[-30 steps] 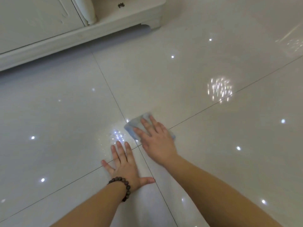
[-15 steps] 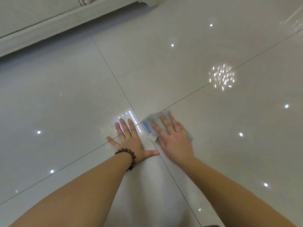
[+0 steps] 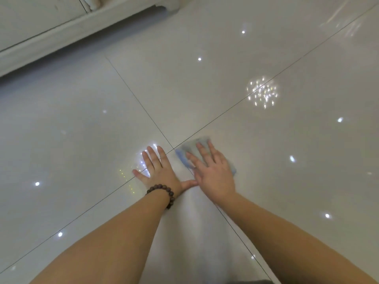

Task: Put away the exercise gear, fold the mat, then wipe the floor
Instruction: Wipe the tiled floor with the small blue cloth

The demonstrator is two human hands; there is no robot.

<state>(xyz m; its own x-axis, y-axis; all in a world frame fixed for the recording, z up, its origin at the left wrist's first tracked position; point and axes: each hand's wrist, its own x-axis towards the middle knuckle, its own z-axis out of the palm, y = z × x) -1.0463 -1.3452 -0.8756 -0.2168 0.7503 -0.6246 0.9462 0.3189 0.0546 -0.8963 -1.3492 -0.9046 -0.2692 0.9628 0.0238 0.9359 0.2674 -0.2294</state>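
Note:
A pale blue cloth (image 3: 185,151) lies flat on the glossy white tiled floor (image 3: 205,89), just right of where the tile joints cross. My right hand (image 3: 213,173) presses down on the cloth with fingers spread, covering most of it. My left hand (image 3: 159,171), with a dark bead bracelet at the wrist, rests palm-down on the bare floor right beside it, fingers apart, its thumb touching the right hand. No exercise gear or mat is in view.
A low white cabinet (image 3: 53,35) runs along the upper left, its base casting a shadow on the floor. Ceiling lights reflect as bright spots across the tiles. Open floor stretches to the right and ahead.
The right hand has slid the cloth rightward across the tile joint and back toward me. The left hand has stayed planted on the floor. The view has tilted down.

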